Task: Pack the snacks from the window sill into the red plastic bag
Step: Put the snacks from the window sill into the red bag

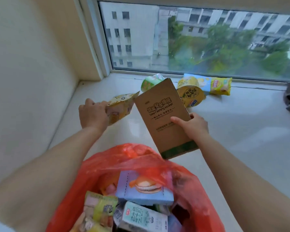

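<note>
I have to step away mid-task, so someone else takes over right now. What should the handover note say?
Left hand grips a yellow snack pouch just above the sill.
Right hand holds a brown cardboard box above the red bag.
Done: several packs already in the bag.
Left: bag both held items, then the green cup, yellow cup and chip packet by the window.
</note>
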`<state>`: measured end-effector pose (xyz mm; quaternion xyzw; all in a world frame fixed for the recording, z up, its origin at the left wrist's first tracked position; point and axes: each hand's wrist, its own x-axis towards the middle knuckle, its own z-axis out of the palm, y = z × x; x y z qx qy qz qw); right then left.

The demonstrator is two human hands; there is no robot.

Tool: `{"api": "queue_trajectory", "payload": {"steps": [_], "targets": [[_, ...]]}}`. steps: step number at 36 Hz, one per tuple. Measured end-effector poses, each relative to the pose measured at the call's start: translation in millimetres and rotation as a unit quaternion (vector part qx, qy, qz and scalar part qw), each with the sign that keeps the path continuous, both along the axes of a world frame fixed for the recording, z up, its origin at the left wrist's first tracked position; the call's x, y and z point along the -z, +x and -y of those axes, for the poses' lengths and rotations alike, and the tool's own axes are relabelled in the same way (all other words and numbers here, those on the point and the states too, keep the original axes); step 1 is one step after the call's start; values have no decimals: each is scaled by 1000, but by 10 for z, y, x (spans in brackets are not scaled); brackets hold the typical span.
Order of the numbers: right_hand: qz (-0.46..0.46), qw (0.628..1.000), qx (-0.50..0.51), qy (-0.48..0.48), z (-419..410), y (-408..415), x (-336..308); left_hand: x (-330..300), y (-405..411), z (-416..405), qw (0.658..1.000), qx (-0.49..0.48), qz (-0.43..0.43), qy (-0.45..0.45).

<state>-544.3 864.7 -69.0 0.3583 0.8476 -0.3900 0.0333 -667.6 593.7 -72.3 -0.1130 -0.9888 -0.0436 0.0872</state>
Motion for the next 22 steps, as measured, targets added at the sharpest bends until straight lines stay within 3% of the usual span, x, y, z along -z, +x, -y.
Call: {"api": "queue_trajectory", "payload": {"steps": [5,11,22], "targets": [[-49,999,-3,-23,101,315,-419,-350,291,220,998,12,-53,34],[-93,995,-13,-36,287,839,-733,-768,748,483,983,13,-102,152],[-93,996,-15,8,477,1738,-662,-955,1686,1053,942,153,-176,242]]}}
